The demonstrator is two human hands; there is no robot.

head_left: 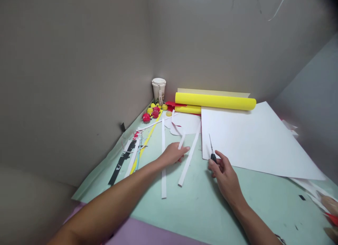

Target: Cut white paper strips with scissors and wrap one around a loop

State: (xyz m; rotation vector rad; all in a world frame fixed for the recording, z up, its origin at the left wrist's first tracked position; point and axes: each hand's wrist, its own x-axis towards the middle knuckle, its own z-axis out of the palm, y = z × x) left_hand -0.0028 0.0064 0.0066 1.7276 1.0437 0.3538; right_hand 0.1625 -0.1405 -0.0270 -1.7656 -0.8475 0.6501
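Note:
My left hand (174, 153) reaches over the table with its fingers closed on the end of a curling white paper strip (182, 140). Two more white paper strips lie by that hand: one (163, 136) passes under my wrist, the other (190, 157) is just to the right of my fingers. In my right hand (224, 173) is a pair of scissors (212, 150), seen nearly edge-on, with slim blades pointing away from me and a black handle. The blades are over the near left corner of a large white sheet (245, 139).
Yellow rolls (215, 100) lie along the back wall. A white cup (158, 90) stands in the corner, behind red and yellow round ornaments (151, 112). Black, yellow and white scraps (123, 164) are at left. Another person's hand (330, 204) shows at the right edge.

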